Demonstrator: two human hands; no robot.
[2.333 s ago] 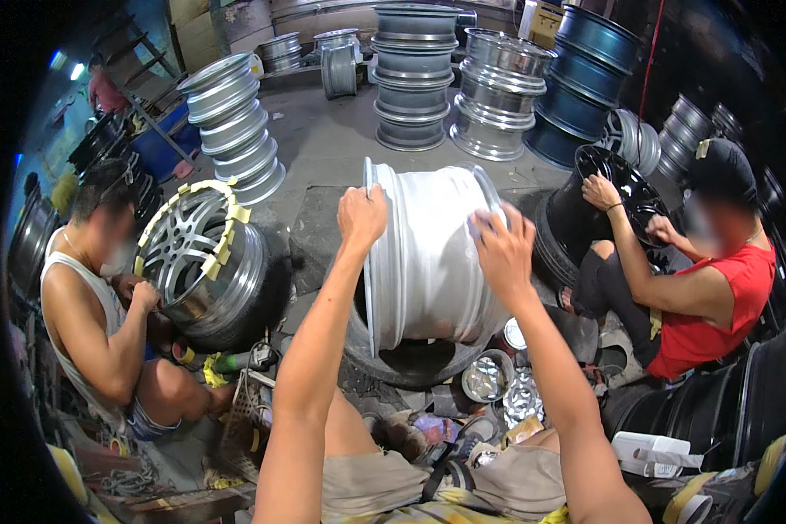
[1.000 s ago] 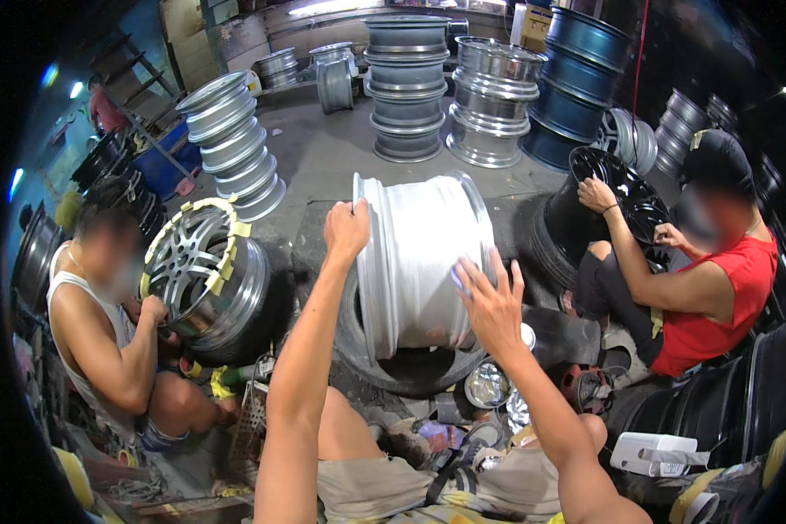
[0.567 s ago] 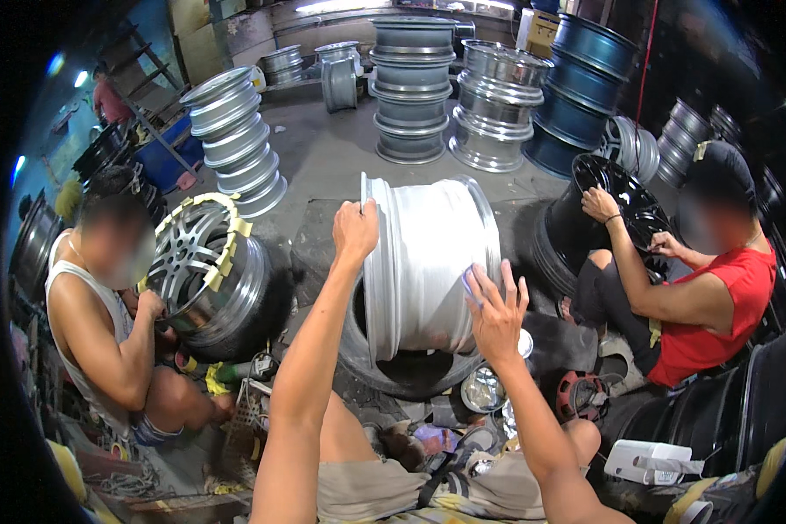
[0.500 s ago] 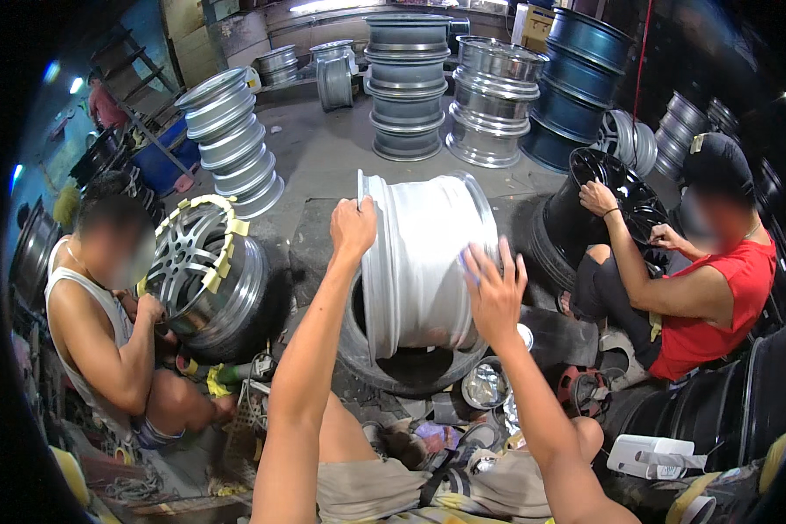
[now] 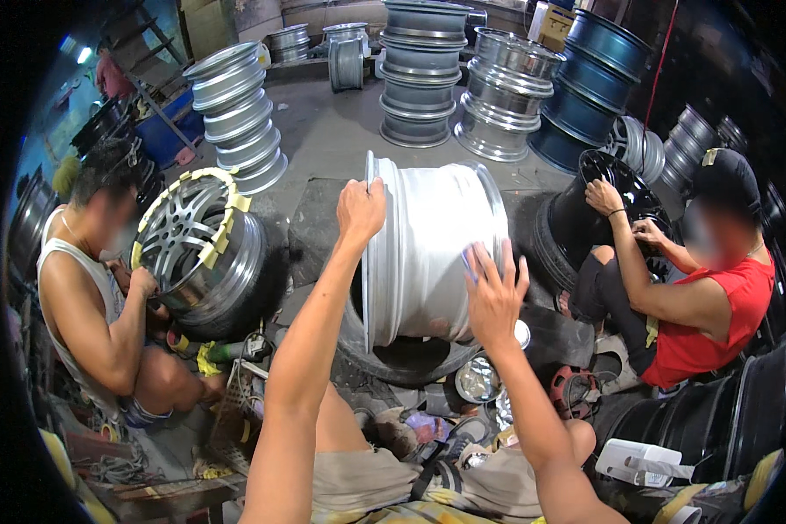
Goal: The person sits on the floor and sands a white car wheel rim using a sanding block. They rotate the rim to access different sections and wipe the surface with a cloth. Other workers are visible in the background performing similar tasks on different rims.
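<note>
A silver-grey wheel rim lies on its side in front of me, resting on a black tire. My left hand is closed around the upper part of its left flange. On the right side of the barrel, my right hand lies with its fingers stretched and spread. A small bluish-purple patch shows by its fingertips; I cannot make out what it is. Just below that hand stands a round tin with a crumpled silvery lining.
On the left a person in a white tank top works at a taped spoked rim. To the right, a person in a red shirt handles a black rim. Stacked rims stand behind. A power tool lies at left.
The whole view has shifted slightly. My right hand sits a little lower and further left on the barrel. My left hand keeps its grip on the flange.
</note>
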